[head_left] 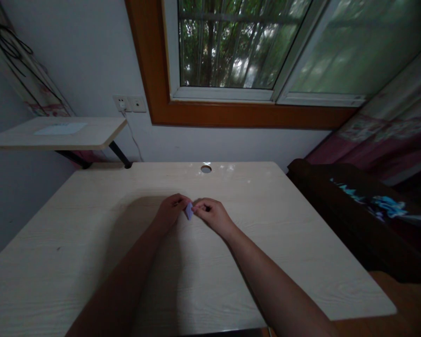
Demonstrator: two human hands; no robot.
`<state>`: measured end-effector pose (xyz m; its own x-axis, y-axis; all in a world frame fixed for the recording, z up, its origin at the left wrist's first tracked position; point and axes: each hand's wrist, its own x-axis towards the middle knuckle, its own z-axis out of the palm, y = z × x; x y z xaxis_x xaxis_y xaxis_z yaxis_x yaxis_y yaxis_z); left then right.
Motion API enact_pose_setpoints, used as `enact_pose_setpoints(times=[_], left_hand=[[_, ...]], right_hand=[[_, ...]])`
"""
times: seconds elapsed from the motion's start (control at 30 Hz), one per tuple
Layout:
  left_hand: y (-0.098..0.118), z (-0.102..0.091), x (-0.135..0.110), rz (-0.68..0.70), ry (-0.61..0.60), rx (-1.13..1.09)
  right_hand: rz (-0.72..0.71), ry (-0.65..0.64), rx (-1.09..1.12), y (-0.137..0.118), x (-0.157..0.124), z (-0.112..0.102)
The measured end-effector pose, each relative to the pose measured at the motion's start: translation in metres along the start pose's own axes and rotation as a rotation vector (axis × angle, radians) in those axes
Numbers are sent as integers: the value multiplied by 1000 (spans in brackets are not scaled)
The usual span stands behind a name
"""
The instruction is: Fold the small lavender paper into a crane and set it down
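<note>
Both my hands meet over the middle of a pale wooden table (91, 243). Between them is a small folded piece of light purple paper (188, 210). My left hand (170, 211) curls around its left side with fingers closed on it. My right hand (212, 214) pinches its right edge with thumb and fingers. Most of the paper is hidden by my fingers. Both forearms stretch across the table toward the hands.
A round cable hole (206, 169) sits near the table's far edge. A raised shelf (56, 132) stands at the back left under a wall socket (129, 104) with a cord. A window (245, 47) is ahead. Dark furniture (358, 210) and a curtain border the right.
</note>
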<state>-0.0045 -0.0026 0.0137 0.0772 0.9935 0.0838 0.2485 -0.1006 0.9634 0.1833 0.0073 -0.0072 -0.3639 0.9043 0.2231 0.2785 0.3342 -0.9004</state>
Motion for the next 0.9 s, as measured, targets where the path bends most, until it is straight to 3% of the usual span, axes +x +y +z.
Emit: enact_pose_setpoints(times=[0.4,0.9], left_hand=[[-13,0,2,18,-176,42],[-3,-2,0,-24,-113,-80]], right_hand=[[187,180,289,1,3,-2],[94,164,296,-2,-2,3]])
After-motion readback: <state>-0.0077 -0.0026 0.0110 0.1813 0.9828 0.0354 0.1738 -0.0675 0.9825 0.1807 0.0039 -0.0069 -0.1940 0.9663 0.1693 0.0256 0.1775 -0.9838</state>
